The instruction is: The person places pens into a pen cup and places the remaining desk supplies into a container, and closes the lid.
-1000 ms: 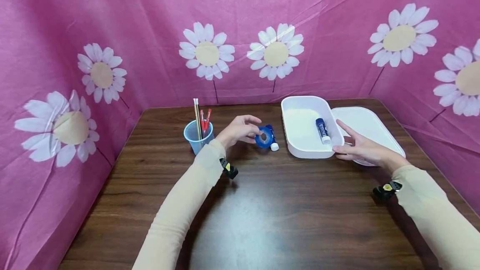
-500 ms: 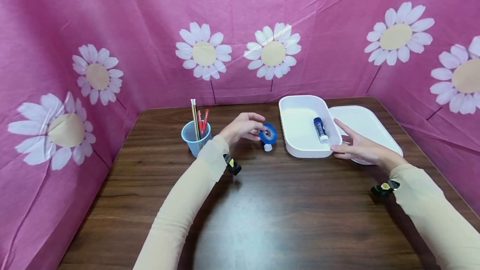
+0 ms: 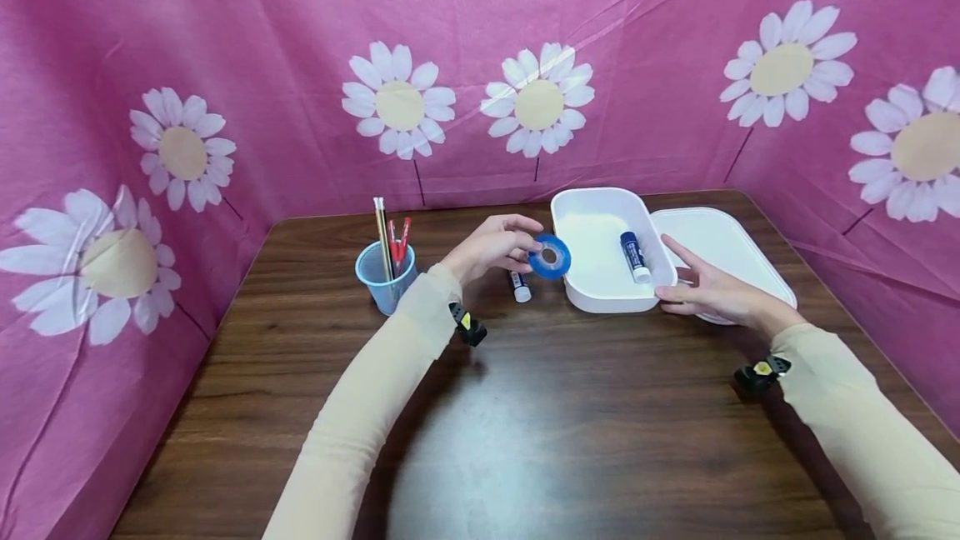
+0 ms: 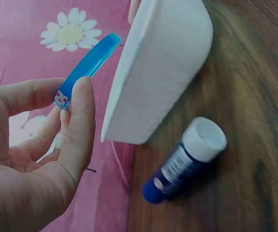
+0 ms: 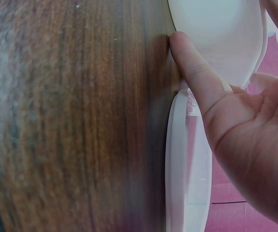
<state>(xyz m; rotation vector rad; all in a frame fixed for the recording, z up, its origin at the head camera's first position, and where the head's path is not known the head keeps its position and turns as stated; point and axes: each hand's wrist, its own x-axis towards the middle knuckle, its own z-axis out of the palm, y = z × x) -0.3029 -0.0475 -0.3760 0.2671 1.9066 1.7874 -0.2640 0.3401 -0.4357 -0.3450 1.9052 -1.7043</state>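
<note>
My left hand [image 3: 491, 250] pinches a roll of blue tape [image 3: 551, 272] between thumb and fingers, held up beside the left wall of a white plastic box [image 3: 611, 304]. In the left wrist view the tape [image 4: 88, 65] shows edge-on, with a small red-and-white mark near the fingertips. Below that hand a dark blue glue stick [image 4: 180, 166] with a white cap lies on the table. Another glue stick [image 3: 634, 258] lies inside the box. With fingers extended, my right hand [image 3: 708, 290] touches the box's near right corner and side.
A white lid [image 3: 723, 244] lies to the right of the box, partly behind the right hand. To the left of the left hand stands a light blue cup [image 3: 386, 294] holding pencils and red-handled items. Pink flowered cloth [image 3: 465, 165] hangs behind the brown wooden table [image 3: 525, 423].
My left hand has lifted the tape off the spot by the glue stick and carried it right, up to the box's left side. The right hand stays at the box.
</note>
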